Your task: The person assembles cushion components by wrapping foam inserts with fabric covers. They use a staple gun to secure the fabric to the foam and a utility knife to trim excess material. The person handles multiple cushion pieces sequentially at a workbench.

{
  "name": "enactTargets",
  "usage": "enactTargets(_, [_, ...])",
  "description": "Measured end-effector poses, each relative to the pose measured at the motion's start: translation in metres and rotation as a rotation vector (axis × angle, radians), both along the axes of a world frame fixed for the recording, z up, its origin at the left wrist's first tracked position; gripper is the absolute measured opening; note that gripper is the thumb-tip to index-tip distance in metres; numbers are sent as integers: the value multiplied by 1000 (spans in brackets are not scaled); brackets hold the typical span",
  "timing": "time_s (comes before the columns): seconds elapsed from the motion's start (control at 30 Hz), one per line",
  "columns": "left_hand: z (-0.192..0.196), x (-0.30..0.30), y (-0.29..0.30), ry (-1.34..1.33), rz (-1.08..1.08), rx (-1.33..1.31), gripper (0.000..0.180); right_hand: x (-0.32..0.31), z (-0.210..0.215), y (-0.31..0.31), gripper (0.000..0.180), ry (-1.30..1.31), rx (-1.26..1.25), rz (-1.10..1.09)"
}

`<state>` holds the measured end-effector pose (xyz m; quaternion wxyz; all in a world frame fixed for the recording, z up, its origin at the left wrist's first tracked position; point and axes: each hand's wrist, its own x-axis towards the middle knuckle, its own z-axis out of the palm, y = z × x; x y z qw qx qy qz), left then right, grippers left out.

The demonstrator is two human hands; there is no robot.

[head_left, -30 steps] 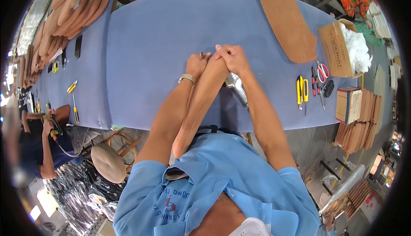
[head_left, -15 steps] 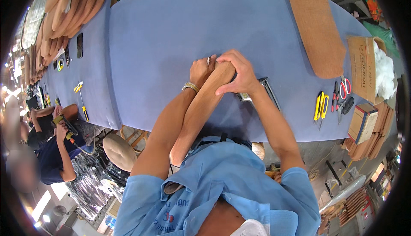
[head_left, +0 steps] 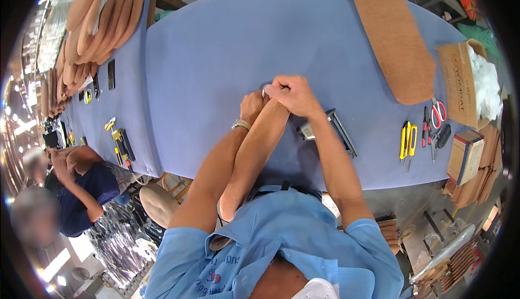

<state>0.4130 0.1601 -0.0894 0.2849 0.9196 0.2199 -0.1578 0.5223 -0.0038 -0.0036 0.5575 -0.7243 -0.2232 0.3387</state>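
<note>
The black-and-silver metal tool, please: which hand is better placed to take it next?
Probably the right hand, whose forearm passes over the tool; the left hand is farther away.

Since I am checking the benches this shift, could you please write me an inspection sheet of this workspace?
Surface: blue-covered table, bearing tools and materials.
Job's things: long brown piece slants between the forearms, from the hands toward the waist.
Clutter: metal-and-black tool partly hidden by the right forearm; at right, a flat brown piece, red-handled scissors, two yellow-handled tools, a carton of white stuffing.
Hands: left hand and right hand at the piece's far end, fingers curled; exact hold hidden.
Cables: what looks like a thin coiled cord on the floor at right.
Surroundings: co-worker and round seat at lower left, stacked brown cushions at upper left.
</note>
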Motion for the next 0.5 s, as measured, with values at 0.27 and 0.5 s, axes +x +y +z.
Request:
enactTargets(0.27, [-2, 5, -1, -25, 2, -150, 55, 4, -12, -26, 38, 156, 367, 136])
enactTargets(0.5, [-25, -5, 0, 16, -67, -6, 56, -12, -5, -18, 34, 146, 320, 54])
